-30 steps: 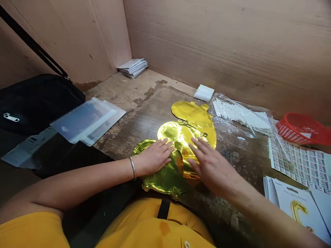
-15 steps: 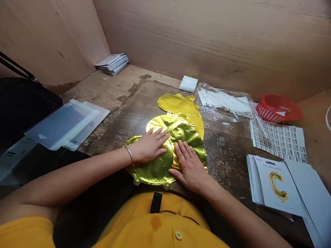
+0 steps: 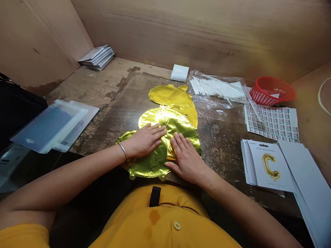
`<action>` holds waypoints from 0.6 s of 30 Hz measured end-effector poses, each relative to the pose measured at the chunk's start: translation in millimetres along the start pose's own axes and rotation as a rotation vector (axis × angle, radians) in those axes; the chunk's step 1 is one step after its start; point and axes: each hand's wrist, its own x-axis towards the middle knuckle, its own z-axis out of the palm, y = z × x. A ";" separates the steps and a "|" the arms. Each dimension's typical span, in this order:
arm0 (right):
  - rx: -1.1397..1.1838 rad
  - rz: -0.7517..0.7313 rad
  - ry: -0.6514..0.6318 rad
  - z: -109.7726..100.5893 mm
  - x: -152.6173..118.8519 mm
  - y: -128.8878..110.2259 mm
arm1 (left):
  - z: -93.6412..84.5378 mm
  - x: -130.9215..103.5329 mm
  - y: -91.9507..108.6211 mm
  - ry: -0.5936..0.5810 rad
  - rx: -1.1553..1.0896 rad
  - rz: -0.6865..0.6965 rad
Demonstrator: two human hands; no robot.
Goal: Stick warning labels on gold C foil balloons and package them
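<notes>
A shiny gold foil balloon [image 3: 150, 165], flat and partly folded over on itself, lies at the front edge of the table. My left hand [image 3: 146, 139] rests flat on its left half, fingers stretched out toward the fold. Flat on the folded part to the right lies my right hand [image 3: 186, 158], its fingers extended and its thumb out to the side. Neither hand grips anything. Behind, partly under the shiny foil, is a duller yellow-gold foil balloon [image 3: 173, 94], also flat.
Foil balloon cards [image 3: 270, 165] printed with a gold C lie at right, near a label sheet [image 3: 274, 124] and a red basket [image 3: 271, 91]. White sticks [image 3: 217, 88] in clear plastic lie at the back. Plastic sleeves [image 3: 51, 127] and a stack of folded papers [image 3: 97, 58] are on the left.
The camera view has shifted slightly, so the table's things sit higher and further left. Both hands stay flat on the foil in nearly the same place, and the folded part looks smoother.
</notes>
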 end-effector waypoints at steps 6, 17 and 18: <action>-0.006 -0.051 0.017 7.8 -32.5 -8.2 | -8.2 1.6 0.6 0.017 0.006 0.003; 0.074 -0.051 0.006 10.5 -35.0 -8.3 | 17.7 -47.4 60.3 0.019 -0.037 0.273; 0.090 -0.055 0.028 11.2 -35.8 -8.3 | 18.6 -48.0 60.2 0.028 -0.042 0.264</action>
